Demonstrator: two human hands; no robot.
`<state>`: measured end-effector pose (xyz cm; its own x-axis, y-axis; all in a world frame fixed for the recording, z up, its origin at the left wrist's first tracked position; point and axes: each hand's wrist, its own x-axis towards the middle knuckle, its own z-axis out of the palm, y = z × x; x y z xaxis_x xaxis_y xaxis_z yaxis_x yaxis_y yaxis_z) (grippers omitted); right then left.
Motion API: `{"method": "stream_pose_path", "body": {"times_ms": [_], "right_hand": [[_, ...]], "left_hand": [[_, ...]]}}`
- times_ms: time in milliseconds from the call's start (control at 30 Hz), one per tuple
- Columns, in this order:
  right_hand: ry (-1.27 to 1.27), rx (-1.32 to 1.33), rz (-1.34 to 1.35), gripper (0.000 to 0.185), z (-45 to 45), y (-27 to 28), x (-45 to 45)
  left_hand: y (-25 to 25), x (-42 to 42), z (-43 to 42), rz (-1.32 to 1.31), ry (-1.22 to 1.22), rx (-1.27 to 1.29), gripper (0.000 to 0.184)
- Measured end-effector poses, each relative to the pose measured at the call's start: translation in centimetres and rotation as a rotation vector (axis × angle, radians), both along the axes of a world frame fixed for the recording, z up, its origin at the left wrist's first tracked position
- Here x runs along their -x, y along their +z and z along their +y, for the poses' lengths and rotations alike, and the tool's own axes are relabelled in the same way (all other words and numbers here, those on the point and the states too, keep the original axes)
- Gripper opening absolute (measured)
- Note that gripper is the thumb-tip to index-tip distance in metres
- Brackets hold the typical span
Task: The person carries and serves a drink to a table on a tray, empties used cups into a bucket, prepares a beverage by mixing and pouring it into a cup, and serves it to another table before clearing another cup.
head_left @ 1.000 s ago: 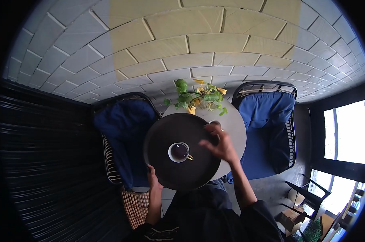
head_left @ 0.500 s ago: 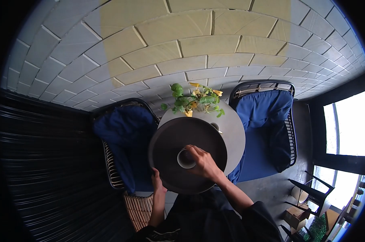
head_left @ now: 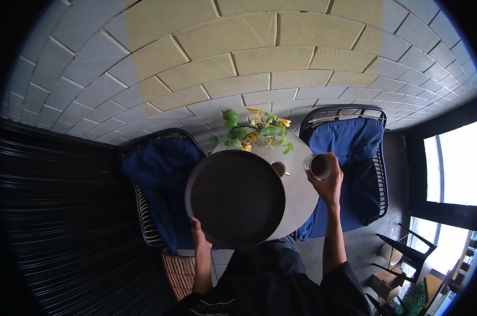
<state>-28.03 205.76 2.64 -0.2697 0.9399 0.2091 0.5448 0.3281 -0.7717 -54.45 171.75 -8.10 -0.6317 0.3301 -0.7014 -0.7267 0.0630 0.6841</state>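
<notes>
With my left hand I grip the near left rim of a round dark tray, thumb over its edge. Nothing stands on the tray, which covers part of a round grey table. My right hand is closed around a light cup with a dark inside, over the table's right edge. Whether the cup touches the table I cannot tell. A second cup with a handle stands on the table beside the tray's right rim, partly hidden by it.
A leafy plant with yellowed leaves stands at the table's far side. Chairs with blue cushions flank the table, one on the left and one on the right. Behind is a brick wall. A woven wicker piece lies low left.
My right hand has lifted the cup off the tray and carried it right, past the second cup. The tray has shifted slightly left, showing more of the second cup.
</notes>
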Motion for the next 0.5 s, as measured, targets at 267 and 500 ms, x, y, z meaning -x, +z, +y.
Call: {"method": "stream_pose_path", "body": {"times_ms": [267,500], "right_hand": [[0.007,0.132,-0.023,0.063,1.5,-11.6,-0.4],[0.067,0.110,-0.040,0.066,1.0,-15.7,0.3]], "left_hand": [[0.1,-0.1,0.2,-0.050,0.045,0.053,0.076],[-0.7,0.1,-0.9,-0.049,0.081,0.065,0.077]]}}
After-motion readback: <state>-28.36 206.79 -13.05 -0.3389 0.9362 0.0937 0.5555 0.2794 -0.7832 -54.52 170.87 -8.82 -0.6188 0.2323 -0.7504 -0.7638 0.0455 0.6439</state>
